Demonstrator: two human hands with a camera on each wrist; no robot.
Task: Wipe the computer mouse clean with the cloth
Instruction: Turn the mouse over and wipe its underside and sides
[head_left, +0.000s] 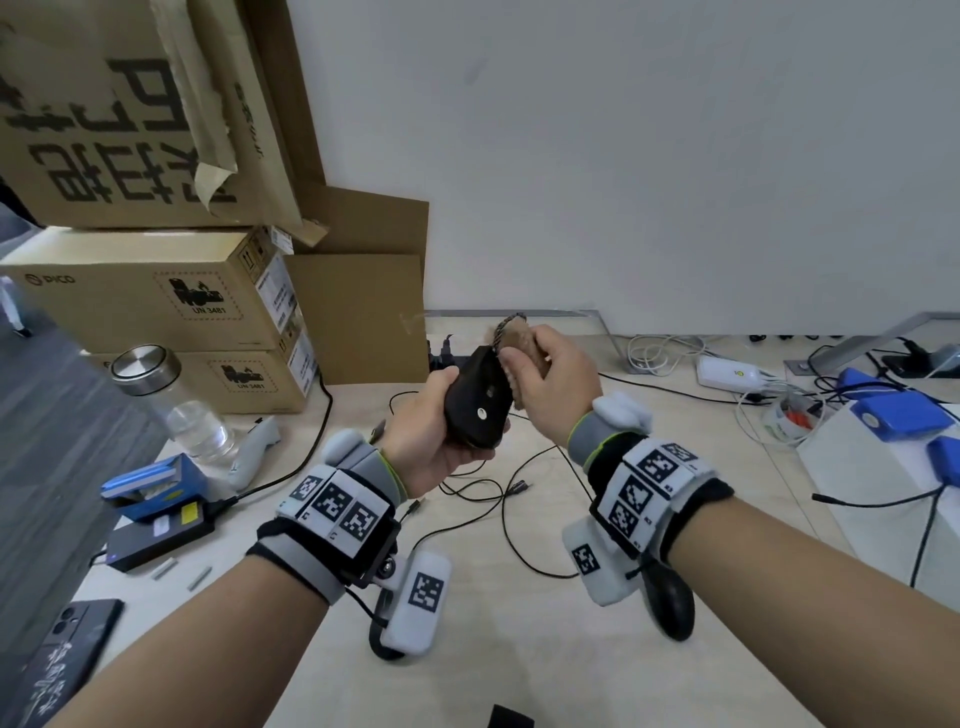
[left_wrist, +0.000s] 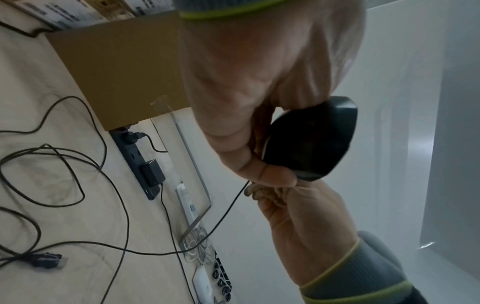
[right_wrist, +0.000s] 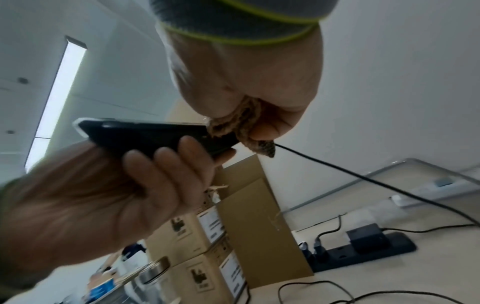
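Note:
My left hand (head_left: 431, 431) grips a black wired computer mouse (head_left: 475, 402) above the table, underside turned up toward me. Its fingers wrap the mouse body (right_wrist: 145, 135) from below. My right hand (head_left: 550, 379) holds a bunched brown cloth (head_left: 524, 340) and presses it against the front right edge of the mouse. In the right wrist view the cloth (right_wrist: 233, 123) sits at the cable end of the mouse. The thin black cable (left_wrist: 228, 209) hangs from the mouse (left_wrist: 309, 139) down to the table.
Cardboard boxes (head_left: 156, 296) are stacked at the back left. A glass jar with a metal lid (head_left: 171, 400), a blue box (head_left: 156, 483) and a phone (head_left: 67, 644) lie left. Loose cables (head_left: 509, 499) cross the table; a power strip (left_wrist: 140, 164) and blue boxes (head_left: 893, 415) sit behind.

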